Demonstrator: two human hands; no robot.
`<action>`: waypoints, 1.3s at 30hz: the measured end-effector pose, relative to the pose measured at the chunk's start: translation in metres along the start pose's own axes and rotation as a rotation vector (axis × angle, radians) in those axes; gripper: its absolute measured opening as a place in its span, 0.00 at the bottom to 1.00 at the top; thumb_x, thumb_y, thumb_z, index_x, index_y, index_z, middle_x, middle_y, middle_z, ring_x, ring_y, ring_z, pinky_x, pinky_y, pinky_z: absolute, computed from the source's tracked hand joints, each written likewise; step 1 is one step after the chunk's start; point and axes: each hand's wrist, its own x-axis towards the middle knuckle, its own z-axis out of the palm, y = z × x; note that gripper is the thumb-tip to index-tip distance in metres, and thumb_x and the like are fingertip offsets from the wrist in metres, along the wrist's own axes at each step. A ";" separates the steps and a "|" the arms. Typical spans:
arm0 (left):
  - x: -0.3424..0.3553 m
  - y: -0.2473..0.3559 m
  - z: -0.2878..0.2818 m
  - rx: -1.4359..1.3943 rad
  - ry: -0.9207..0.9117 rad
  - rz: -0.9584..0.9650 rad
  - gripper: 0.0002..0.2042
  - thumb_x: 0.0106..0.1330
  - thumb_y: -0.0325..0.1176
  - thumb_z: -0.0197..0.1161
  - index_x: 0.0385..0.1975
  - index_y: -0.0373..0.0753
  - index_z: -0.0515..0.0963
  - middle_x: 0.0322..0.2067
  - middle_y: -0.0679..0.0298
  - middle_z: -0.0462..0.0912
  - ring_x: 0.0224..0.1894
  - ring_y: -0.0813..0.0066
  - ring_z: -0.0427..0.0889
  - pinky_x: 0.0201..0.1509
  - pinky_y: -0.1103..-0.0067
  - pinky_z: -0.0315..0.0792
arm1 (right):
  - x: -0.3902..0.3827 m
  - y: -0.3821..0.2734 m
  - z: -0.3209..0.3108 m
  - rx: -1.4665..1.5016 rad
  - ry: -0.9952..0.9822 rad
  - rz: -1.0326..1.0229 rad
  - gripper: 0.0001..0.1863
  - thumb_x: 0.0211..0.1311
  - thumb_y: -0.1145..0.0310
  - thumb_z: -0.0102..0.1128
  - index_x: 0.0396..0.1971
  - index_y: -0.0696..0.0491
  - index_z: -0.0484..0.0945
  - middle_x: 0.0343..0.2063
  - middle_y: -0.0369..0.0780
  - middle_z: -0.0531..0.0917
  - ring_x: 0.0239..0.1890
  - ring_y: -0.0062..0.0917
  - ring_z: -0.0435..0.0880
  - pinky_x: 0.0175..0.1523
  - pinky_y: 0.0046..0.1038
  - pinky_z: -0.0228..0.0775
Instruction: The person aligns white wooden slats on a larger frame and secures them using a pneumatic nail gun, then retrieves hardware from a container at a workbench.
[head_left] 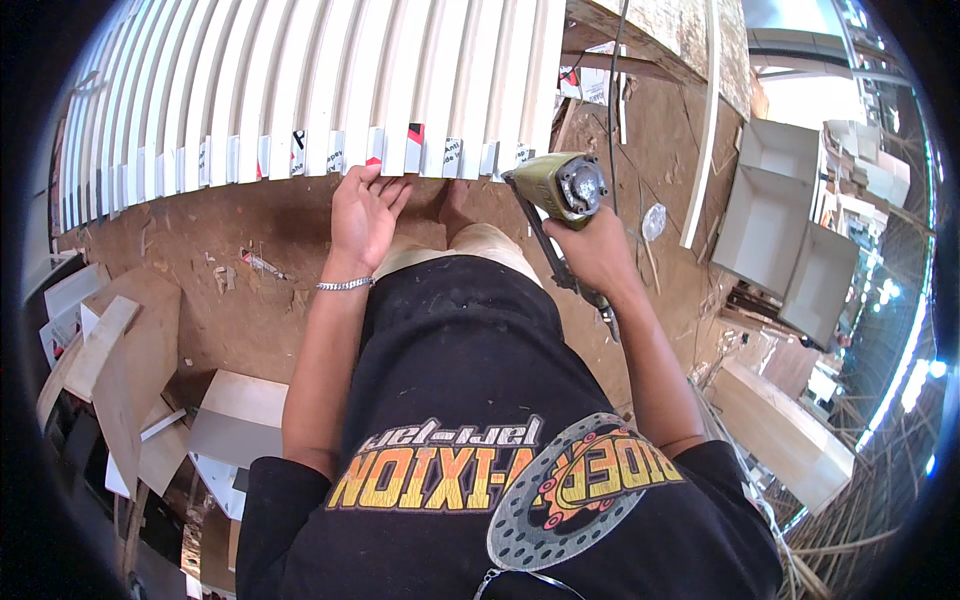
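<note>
Your left hand [365,212] presses the white slats [330,80]; your right hand [598,255] grips a green nail gun [558,187] just right of them.

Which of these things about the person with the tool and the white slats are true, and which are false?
1. The right hand holds a green power tool. True.
2. The left hand is holding a hammer. False: it lies open with its fingertips against the ends of the white slats.
3. There is a silver bracelet on the left wrist. True.
4. The slats lie scattered in a heap. False: they stand side by side in one even row.
5. White open boxes sit off to the person's right. True.
6. The person wears a white shirt. False: the shirt is black with a coloured print.
</note>
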 end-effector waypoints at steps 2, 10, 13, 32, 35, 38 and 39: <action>0.000 -0.001 -0.003 0.005 -0.001 0.006 0.20 0.68 0.40 0.55 0.54 0.35 0.67 0.58 0.51 0.71 0.62 0.54 0.71 0.72 0.64 0.59 | -0.001 -0.001 -0.001 0.003 -0.005 0.025 0.21 0.56 0.65 0.68 0.45 0.64 0.82 0.38 0.52 0.88 0.43 0.39 0.89 0.49 0.35 0.76; 0.000 -0.004 -0.007 -0.045 -0.001 0.011 0.17 0.70 0.40 0.55 0.53 0.36 0.71 0.53 0.56 0.75 0.59 0.61 0.74 0.71 0.64 0.61 | 0.002 0.006 0.009 0.067 0.068 0.006 0.24 0.54 0.58 0.66 0.40 0.66 0.84 0.33 0.58 0.86 0.43 0.49 0.88 0.49 0.39 0.77; 0.000 -0.003 -0.004 -0.052 0.016 0.012 0.16 0.70 0.39 0.55 0.51 0.36 0.72 0.52 0.56 0.76 0.58 0.62 0.74 0.70 0.63 0.63 | 0.007 0.006 0.003 0.019 0.003 0.040 0.25 0.54 0.58 0.66 0.39 0.67 0.83 0.31 0.58 0.86 0.41 0.48 0.88 0.46 0.39 0.77; 0.001 0.005 -0.014 -0.033 -0.021 -0.033 0.22 0.71 0.41 0.54 0.58 0.32 0.65 0.58 0.49 0.70 0.65 0.55 0.69 0.74 0.63 0.61 | -0.014 -0.035 0.008 0.060 0.018 -0.115 0.20 0.57 0.65 0.68 0.46 0.63 0.83 0.38 0.48 0.88 0.42 0.31 0.88 0.50 0.33 0.75; 0.002 0.007 -0.015 -0.051 -0.026 -0.051 0.21 0.71 0.41 0.55 0.57 0.34 0.66 0.58 0.49 0.70 0.64 0.55 0.69 0.73 0.63 0.62 | -0.002 -0.039 0.021 -0.065 0.052 -0.151 0.19 0.58 0.63 0.67 0.42 0.64 0.83 0.33 0.52 0.87 0.40 0.39 0.89 0.47 0.36 0.77; 0.002 0.007 -0.012 -0.057 -0.032 -0.043 0.20 0.71 0.41 0.55 0.56 0.35 0.67 0.57 0.51 0.71 0.63 0.57 0.70 0.72 0.64 0.64 | 0.000 -0.036 0.030 -0.111 0.056 -0.138 0.20 0.58 0.61 0.66 0.40 0.64 0.82 0.30 0.56 0.86 0.41 0.45 0.88 0.46 0.39 0.78; 0.002 0.006 -0.012 -0.050 -0.025 -0.036 0.20 0.71 0.41 0.56 0.56 0.35 0.67 0.56 0.51 0.72 0.63 0.57 0.71 0.71 0.64 0.64 | 0.000 -0.035 0.031 -0.105 0.062 -0.137 0.20 0.58 0.60 0.66 0.39 0.64 0.82 0.30 0.56 0.85 0.41 0.47 0.88 0.45 0.39 0.78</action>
